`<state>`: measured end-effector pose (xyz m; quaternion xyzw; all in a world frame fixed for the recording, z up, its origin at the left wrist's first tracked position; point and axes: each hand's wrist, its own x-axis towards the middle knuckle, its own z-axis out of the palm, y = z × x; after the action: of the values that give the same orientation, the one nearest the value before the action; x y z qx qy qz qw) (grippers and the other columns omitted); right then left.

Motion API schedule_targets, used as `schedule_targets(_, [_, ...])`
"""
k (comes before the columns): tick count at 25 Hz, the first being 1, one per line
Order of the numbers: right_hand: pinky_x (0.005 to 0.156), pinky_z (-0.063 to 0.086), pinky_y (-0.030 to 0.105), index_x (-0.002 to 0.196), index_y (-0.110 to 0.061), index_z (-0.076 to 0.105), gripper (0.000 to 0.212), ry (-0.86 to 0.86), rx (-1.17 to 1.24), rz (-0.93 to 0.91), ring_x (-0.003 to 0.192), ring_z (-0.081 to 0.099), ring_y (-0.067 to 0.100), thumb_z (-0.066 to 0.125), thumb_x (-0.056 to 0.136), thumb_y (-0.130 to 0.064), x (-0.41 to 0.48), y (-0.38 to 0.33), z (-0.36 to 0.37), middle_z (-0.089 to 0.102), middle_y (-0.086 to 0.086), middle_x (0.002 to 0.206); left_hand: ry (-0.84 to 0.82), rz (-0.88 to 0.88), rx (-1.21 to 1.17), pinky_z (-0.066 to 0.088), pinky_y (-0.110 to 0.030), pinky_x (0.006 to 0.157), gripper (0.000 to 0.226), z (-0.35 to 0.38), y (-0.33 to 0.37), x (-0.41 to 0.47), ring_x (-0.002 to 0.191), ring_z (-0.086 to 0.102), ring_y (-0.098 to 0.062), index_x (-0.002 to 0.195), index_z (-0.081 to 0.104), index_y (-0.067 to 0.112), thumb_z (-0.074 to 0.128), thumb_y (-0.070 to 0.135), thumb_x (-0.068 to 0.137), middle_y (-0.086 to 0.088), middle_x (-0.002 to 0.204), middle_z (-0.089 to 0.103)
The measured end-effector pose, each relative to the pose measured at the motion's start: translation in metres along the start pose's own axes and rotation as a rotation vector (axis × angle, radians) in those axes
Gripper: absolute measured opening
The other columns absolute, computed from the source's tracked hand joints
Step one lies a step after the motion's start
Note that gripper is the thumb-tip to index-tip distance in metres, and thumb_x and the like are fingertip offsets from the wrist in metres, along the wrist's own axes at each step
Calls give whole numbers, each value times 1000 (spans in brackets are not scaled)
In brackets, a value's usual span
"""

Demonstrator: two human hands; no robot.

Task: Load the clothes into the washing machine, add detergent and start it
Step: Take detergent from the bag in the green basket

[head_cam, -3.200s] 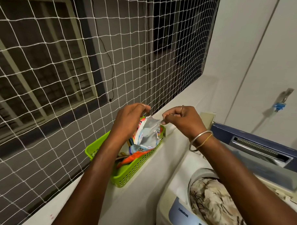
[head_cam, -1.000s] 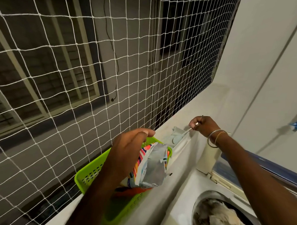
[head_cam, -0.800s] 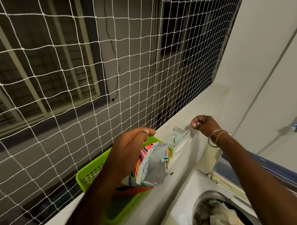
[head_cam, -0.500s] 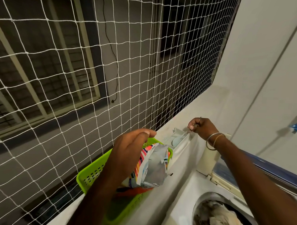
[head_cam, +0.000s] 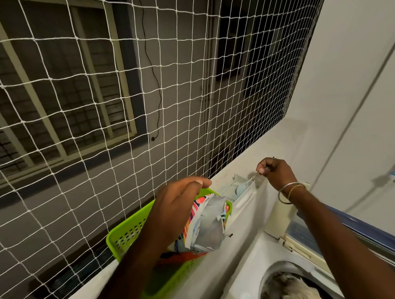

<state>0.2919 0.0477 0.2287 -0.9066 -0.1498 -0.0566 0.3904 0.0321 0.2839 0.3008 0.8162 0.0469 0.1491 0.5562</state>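
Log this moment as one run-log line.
left hand grips detergent packet at green basket | right hand pinches thin tool at small box on ledge | washer open, clothes inside

I see a white surface (head_cam: 279, 141) across the middle; a green basket (head_cam: 131, 234) and a pale packet (head_cam: 239, 188) lie on it.

Lime-green basket (head_cam: 131, 232), left; packet (head_cam: 208, 225) with multicoloured stripes and silver-grey lining; white square-mesh net (head_cam: 172, 81), far; white washing machine (head_cam: 243, 274), near right, with mottled beige-and-brown clothes (head_cam: 292, 293).
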Motion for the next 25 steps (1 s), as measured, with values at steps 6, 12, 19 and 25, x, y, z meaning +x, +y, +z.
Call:
schedule_targets(6, [88, 51, 45, 67, -38, 62, 37, 100, -104, -90, 76, 66, 16, 67, 86, -5, -16, -14, 3, 70, -13, 72, 21, -18, -36, 52, -28, 95, 40, 2, 4, -4, 97, 67, 1, 98, 76, 29, 38, 38, 89, 19, 99, 74])
schedule_targets(12, [87, 49, 50, 72, -39, 62, 38, 225, -205, -208, 69, 61, 13, 68, 87, -5, -30, -18, 5, 65, -17, 68, 40, -22, -51, 53, -35, 97, 38, 4, 8, -8, 98, 68, -3, 97, 77, 30, 41, 38, 88, 18, 98, 74])
schedule_targets(19, [85, 48, 54, 77, -34, 69, 33, 357, -111, -270, 73, 59, 14, 69, 87, -2, -45, -28, -11, 67, -15, 74, 40, -18, -51, 53, -39, 98, 37, 5, 10, -11, 98, 68, -4, 98, 77, 31, 42, 39, 89, 17, 100, 75])
schedule_targets(25, [68, 44, 23, 86, -24, 73, 14, 350, 158, -151, 76, 62, 10, 67, 90, -11, -79, -43, -28, 74, -1, 83, 39, -13, -42, 52, -40, 99, 37, 6, 12, -8, 96, 69, -5, 95, 77, 31, 42, 37, 87, 19, 98, 75])
